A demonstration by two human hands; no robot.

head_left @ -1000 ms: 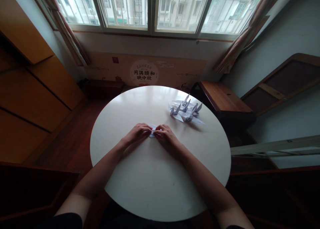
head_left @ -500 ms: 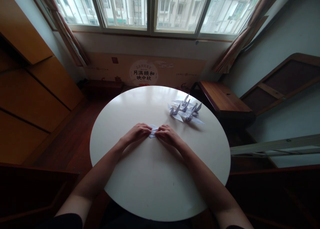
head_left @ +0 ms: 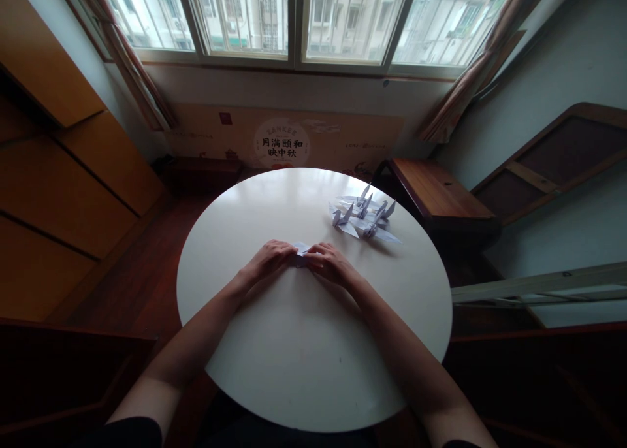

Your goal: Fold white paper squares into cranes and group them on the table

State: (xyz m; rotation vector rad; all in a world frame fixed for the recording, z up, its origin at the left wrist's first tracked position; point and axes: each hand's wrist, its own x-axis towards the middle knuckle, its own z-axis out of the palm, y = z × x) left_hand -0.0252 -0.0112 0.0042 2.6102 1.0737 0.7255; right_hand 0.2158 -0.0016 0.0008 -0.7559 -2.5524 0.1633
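Note:
Between my two hands, near the middle of the round white table, is a small piece of folded white paper. My left hand grips its left side with bent fingers. On the right side, my right hand pinches the paper between thumb and fingers. My fingers cover much of the paper, so its exact folds are hard to make out. Several white paper cranes lie grouped on the table, beyond my right hand and to its right.
A small wooden desk stands beyond the table's right edge. A wide printed cardboard panel leans below the window. Wooden cabinets line the left wall, and a light metal rail runs at the right.
The folded paper, flatter before, now looks raised and tilted between my fingers. My hands have shifted only slightly. The paper cranes have stayed where they were.

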